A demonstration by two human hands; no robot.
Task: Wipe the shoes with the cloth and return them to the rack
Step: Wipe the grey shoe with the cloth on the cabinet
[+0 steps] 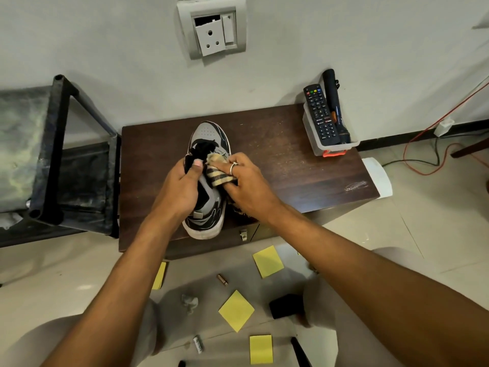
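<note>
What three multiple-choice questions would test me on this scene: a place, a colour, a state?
1. Where is the remote control? A) inside a drawer B) in a clear tray on the table's far right corner C) on a chair
2. What colour are the sticky notes on the floor? A) pink B) blue C) yellow
3. What is the left hand doing? A) gripping the sneaker B) hanging free C) resting flat on the table
Answers: 1 B, it lies there beside a torch; 2 C, all are yellow; 3 A, it grips the sneaker's collar while the right hand presses the striped cloth on it.
</note>
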